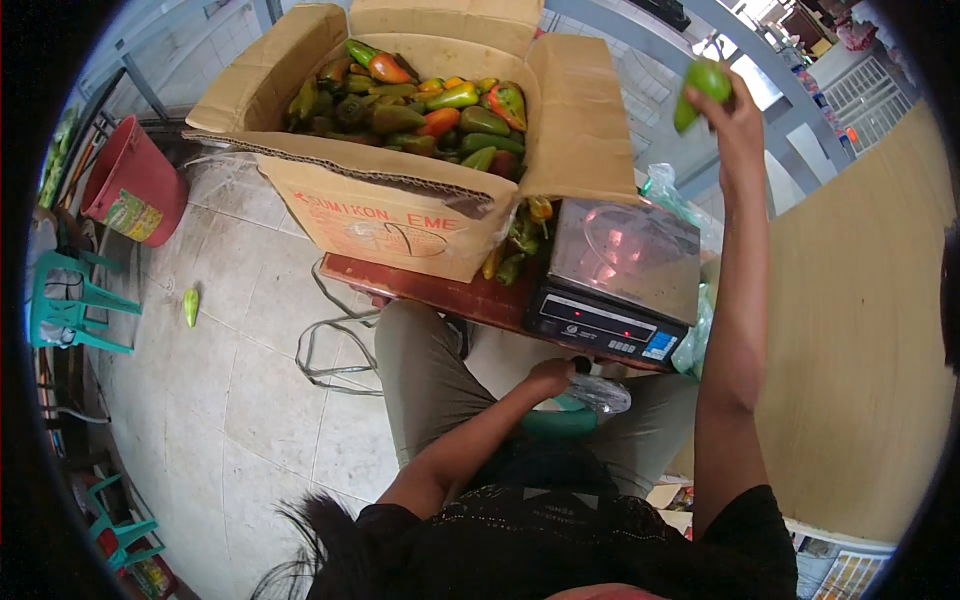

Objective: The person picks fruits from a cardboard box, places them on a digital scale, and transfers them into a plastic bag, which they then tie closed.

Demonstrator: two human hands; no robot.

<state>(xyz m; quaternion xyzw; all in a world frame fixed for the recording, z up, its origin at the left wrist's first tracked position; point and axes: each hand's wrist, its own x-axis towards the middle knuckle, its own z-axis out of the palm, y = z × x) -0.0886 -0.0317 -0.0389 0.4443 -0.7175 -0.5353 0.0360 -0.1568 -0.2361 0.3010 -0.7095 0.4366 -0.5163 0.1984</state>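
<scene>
My right hand [739, 112] is raised at the upper right, gripping a green pepper [709, 81] that looks slightly blurred. Low between my knees, my left hand [551, 378] holds a crumpled clear plastic bag [600, 393]. In front of me stands an open cardboard box [390, 214] bearing red printing. Many green, orange and red peppers [401, 118] fill it. A digital scale [626, 262] with a bare metal pan sits to the box's right. Several loose peppers [514, 262] lie between box and scale.
Box and scale rest on a low reddish-brown bench [420, 292]. Green plastic bags [701, 337] hang beside the scale, near a wooden tabletop [847, 337]. On the tiled floor are a looped cord [330, 386], a light-green pepper [191, 307], a red bucket [139, 187] and a green plastic chair [75, 304].
</scene>
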